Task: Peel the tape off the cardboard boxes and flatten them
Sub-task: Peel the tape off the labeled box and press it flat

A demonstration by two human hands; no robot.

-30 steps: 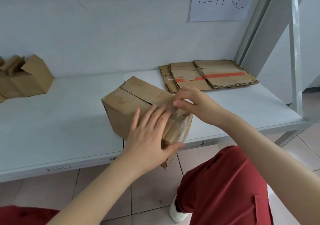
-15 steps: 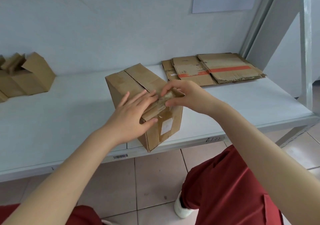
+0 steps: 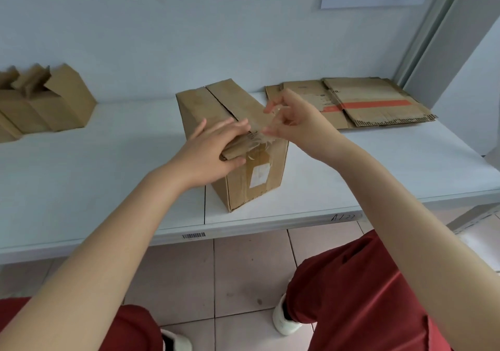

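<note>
From the head camera, the step in hand appeared to be stripping the tape from the top seam of the cardboard box [image 3: 244,188]. The box stood upright on the white shelf [image 3: 108,166], directly under both hands.

The left hand [image 3: 213,149] gripped the near top edge, with its fingers laid over the top and its thumb against the front face. The right hand [image 3: 296,123] was just beside it and pinched a strip of clear tape [image 3: 266,137] between thumb and fingers, with the index finger lifted.

To do this well, the right hand should probably draw the tape low and back along the seam, away from the left hand, not straight up. The strip already looked frayed into strands, so a steep tug could snap it. The left hand should bear down so that the box neither tips nor slides towards the shelf edge below the wrists.

The box was plain brown corrugated card, scuffed and creased where the left hand held it. Its two top flaps met in a dark seam running away from the fingers. A small white label [image 3: 259,175] sat on the front face below the left thumb. More tape seemed to run down that face, though the glare made it hard to be sure.

Flattened boxes [image 3: 378,107] lay beyond the right hand, and opened boxes [image 3: 54,107] stood well off to the left of the left hand.
</note>
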